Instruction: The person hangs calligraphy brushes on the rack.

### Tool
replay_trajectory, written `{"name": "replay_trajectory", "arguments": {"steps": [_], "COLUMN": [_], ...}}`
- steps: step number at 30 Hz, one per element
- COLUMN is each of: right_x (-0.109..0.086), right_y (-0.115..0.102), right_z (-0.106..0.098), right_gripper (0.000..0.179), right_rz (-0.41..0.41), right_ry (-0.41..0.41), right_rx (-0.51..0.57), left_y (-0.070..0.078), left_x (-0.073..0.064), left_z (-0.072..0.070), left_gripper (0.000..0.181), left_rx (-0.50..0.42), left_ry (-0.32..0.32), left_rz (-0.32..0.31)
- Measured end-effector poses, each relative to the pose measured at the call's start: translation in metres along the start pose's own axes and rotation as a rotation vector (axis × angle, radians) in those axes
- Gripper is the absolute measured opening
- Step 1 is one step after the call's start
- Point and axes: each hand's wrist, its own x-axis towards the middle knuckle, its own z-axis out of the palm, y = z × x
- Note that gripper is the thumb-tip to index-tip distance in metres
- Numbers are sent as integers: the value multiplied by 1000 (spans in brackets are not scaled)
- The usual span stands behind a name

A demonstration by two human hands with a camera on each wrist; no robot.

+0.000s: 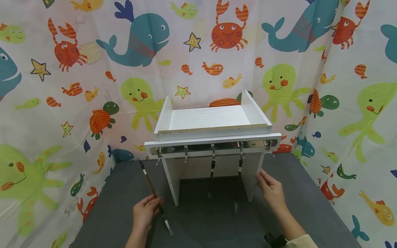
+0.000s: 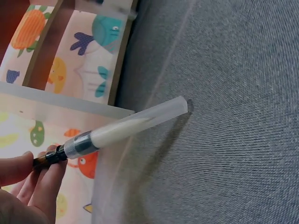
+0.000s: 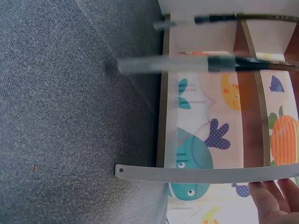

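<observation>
My left hand (image 1: 145, 210) pinches a calligraphy brush (image 1: 152, 187) by its lower handle. The brush slants, its dark tip end up and left. A clear plastic cap (image 2: 161, 112) covers its pale bristles, close over the grey surface. To its right stands a white rack (image 1: 214, 137) with a row of metal hooks (image 1: 186, 153). From the hooks hang two capped brushes, a middle brush (image 1: 212, 172) and a right brush (image 1: 238, 182). My right hand (image 1: 273, 189) holds the front edge of the rack's right side panel (image 3: 205, 174), its fingertips against the outer face.
A grey cloth-like surface (image 1: 108, 199) lies under the rack. Behind and beside it hangs a curtain (image 1: 192, 69) printed with sea animals. The rack's raised top tray (image 1: 211, 119) has white side walls. A black object (image 1: 274, 240) sits by my right wrist.
</observation>
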Motion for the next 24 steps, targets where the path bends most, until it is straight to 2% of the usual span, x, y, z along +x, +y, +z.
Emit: {"name": "replay_trajectory", "arguments": {"steps": [4,8,14,19,24], "right_x": [0,1,2,2,2], "right_y": [-1,-1,1,1,2], "right_z": [-1,0,0,1,1], "right_gripper": [47,49,49,49,50], "right_rz": [4,15,28,24,21], "right_ry": [6,7,13,24,26], "right_rx": [12,12,-6,-10,-18], "left_y": [7,16,29,38,48], "left_x": [-5,-10,-21,-33,-47], "left_z": [1,0,0,1,0], "left_gripper": [42,37,39,35,30], "left_rx": [-23,-68,-108,5,136], "left_ry": [17,34,28,74,143], "left_rz": [30,106,165,202,279]}}
